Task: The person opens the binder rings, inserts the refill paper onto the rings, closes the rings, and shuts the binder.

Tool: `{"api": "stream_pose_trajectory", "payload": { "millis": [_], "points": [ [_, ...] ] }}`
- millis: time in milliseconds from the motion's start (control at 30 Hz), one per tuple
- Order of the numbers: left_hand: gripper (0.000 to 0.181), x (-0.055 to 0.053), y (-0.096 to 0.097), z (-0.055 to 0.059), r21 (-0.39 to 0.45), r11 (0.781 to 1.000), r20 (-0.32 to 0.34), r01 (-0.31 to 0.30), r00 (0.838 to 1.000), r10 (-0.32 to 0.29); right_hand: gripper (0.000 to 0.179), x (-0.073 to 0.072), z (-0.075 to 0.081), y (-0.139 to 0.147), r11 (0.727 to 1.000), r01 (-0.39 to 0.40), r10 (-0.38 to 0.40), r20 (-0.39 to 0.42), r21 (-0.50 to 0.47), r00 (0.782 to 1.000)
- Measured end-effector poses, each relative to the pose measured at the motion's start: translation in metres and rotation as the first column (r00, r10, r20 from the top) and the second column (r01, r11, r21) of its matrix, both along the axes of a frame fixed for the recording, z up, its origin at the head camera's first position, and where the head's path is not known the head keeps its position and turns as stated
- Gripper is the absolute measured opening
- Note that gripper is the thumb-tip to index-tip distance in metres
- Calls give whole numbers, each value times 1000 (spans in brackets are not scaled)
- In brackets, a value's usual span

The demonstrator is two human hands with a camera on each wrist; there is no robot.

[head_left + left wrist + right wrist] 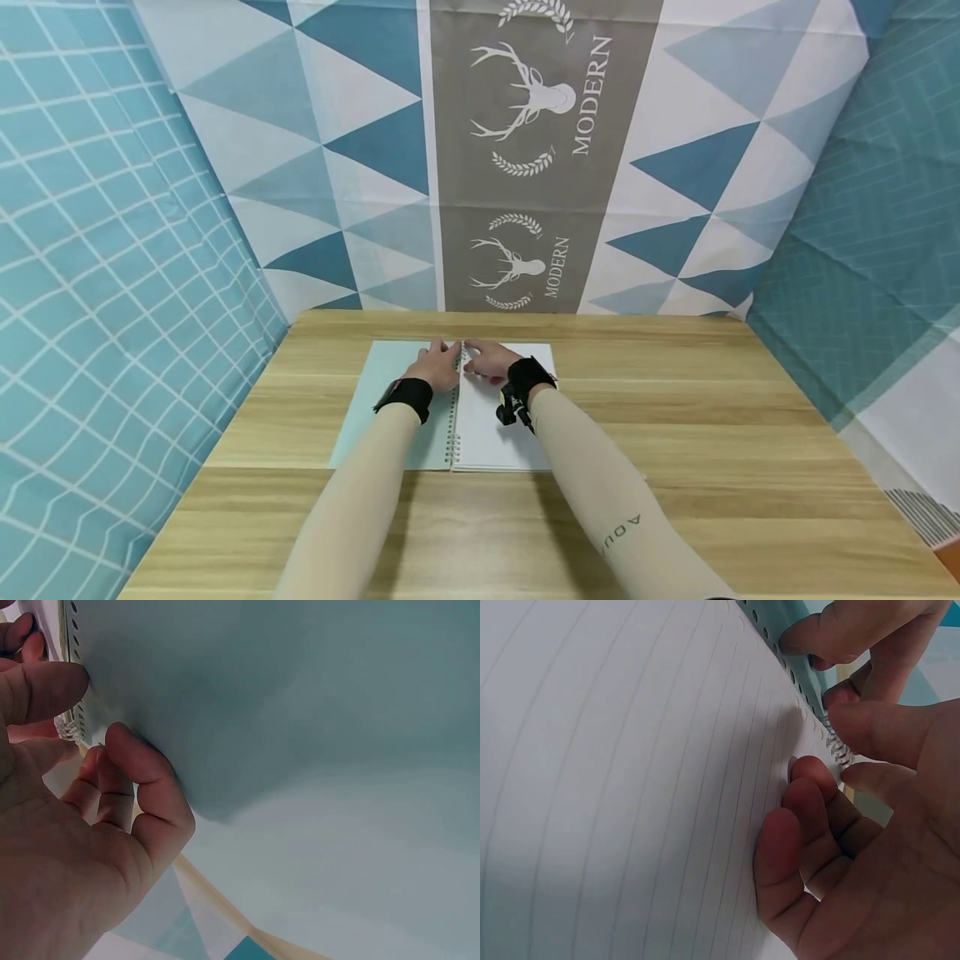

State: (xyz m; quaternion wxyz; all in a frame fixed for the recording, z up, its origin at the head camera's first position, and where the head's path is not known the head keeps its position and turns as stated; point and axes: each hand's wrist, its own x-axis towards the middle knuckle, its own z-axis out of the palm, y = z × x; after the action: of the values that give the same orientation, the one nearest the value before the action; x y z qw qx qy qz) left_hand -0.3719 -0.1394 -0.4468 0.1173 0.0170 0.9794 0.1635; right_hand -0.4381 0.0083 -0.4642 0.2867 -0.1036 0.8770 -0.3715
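Note:
A notebook lies spread out on the table, its pale teal cover point(378, 383) on the left and a white page point(487, 437) on the right. The wire coil point(453, 442) runs between them. At the far end of that coil, my left hand point(437, 368) pinches the wire between thumb and index finger, its other fingers curled over the cover. From the right, my right hand point(491, 360) pinches the same end of the coil, with its remaining fingers bent against the page. Ruled lines and punched holes show on the lined paper point(630, 765) in the right wrist view.
The notebook rests on a wooden table point(697, 417) with a light grain. Behind the table hangs a patterned cloth point(375, 125), and a blue checked cloth point(97, 250) hangs on the left. Black straps point(408, 396) with small cameras sit on both wrists.

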Motion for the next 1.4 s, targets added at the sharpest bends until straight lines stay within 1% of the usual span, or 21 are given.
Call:
{"api": "stream_pose_trajectory", "payload": {
  "millis": [100,267,500,767,933,1067,1200,1400],
  "points": [
    [64,0,0,0,4,1000,5,-2,1000,2,71,1,0,0,1000,9,-9,-1,-3,1000],
    [63,0,0,-1,-1,1000,6,-2,1000,2,70,3,1,0,1000,-3,3,-13,0,1000],
    [61,0,1,0,-13,1000,-10,10,1000,-10,70,4,2,-1,1000,-2,3,-36,20,999],
    [61,-1,1,-7,-39,999,-39,30,999,-31,72,6,3,-1,1000,-2,3,-46,15,999],
    [61,3,0,-8,-80,995,-43,57,997,-60,71,8,0,1,999,-26,25,-49,-19,998],
    [60,8,0,-6,-80,995,-53,61,996,-65,70,9,-2,2,999,-39,37,-53,-38,998],
    [61,9,1,-7,-86,995,-50,58,997,-63,69,10,-3,1,999,-51,51,-66,-9,997],
    [61,5,2,-12,-97,994,-44,46,998,-51,69,7,-5,1,998,-55,56,-76,17,996]
  ]
}}
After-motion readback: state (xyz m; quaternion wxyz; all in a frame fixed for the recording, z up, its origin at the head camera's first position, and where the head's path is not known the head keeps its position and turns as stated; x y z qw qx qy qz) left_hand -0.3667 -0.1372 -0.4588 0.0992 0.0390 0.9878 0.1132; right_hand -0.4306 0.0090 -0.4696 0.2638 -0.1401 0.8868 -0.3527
